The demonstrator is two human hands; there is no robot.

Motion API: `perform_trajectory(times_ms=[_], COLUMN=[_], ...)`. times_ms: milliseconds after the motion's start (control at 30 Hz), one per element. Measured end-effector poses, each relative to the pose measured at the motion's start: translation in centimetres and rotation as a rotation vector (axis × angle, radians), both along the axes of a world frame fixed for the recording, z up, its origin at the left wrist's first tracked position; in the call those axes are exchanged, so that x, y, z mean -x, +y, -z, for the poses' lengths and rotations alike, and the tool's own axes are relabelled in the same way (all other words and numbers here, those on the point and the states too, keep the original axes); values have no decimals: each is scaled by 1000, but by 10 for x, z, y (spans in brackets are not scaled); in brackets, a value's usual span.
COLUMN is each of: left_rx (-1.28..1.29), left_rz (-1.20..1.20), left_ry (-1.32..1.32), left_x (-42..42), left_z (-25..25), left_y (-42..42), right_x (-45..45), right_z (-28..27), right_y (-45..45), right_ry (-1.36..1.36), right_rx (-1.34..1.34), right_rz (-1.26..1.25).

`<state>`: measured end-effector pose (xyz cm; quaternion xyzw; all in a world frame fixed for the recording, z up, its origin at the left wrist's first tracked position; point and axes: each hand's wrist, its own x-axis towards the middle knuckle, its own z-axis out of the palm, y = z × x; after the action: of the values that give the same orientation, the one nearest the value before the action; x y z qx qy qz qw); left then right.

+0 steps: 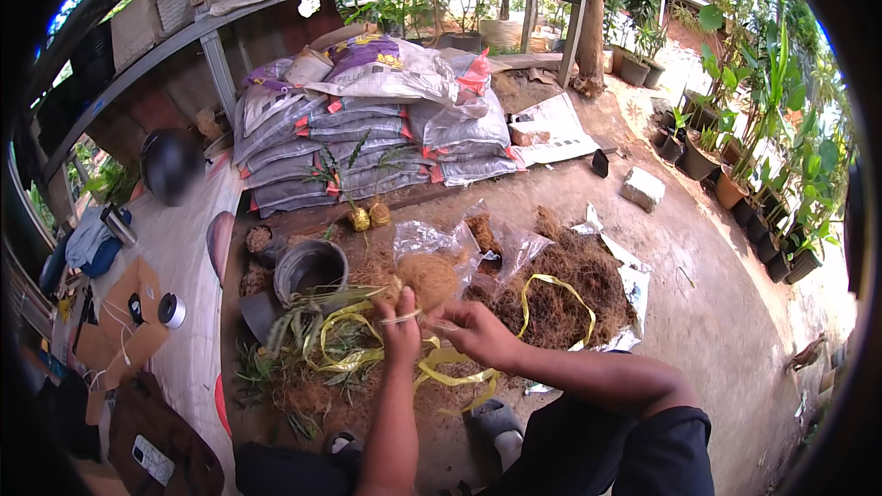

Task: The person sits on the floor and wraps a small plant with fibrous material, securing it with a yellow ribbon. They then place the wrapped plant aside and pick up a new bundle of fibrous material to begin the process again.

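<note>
My left hand holds a round ball of brown coconut fibre at its near left side, with the thumb up. A plant with long narrow leaves stretches left from the ball. Close by on the right, my right hand has its fingertips pinched on a thin pale strand that crosses my left thumb and fingers. Below both hands, yellow plastic ribbon lies in loose loops. Another ribbon loop rests on a heap of loose coconut fibre to the right.
Beyond the ball are clear plastic bags, a black pot and two wrapped root balls with plants. Stacked sacks stand behind. A person's dark-haired head is at the left, beside a pale bench. A stone block sits right.
</note>
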<state>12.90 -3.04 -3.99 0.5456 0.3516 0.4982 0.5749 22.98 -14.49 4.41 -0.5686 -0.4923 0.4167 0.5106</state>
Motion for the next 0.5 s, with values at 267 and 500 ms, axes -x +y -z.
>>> perform_trajectory(times_ms=[267,500], left_rx=[-76,-139], left_rz=[17,-25], left_ry=[-386,-284], left_x=[-23,-19], left_z=[-31,-22], left_y=[-11,-3], right_x=[-12,-10], right_z=[20,-27], right_y=[-8,-16], right_ry=[-231,-824], right_rx=[-80,-304], right_rz=[79,47])
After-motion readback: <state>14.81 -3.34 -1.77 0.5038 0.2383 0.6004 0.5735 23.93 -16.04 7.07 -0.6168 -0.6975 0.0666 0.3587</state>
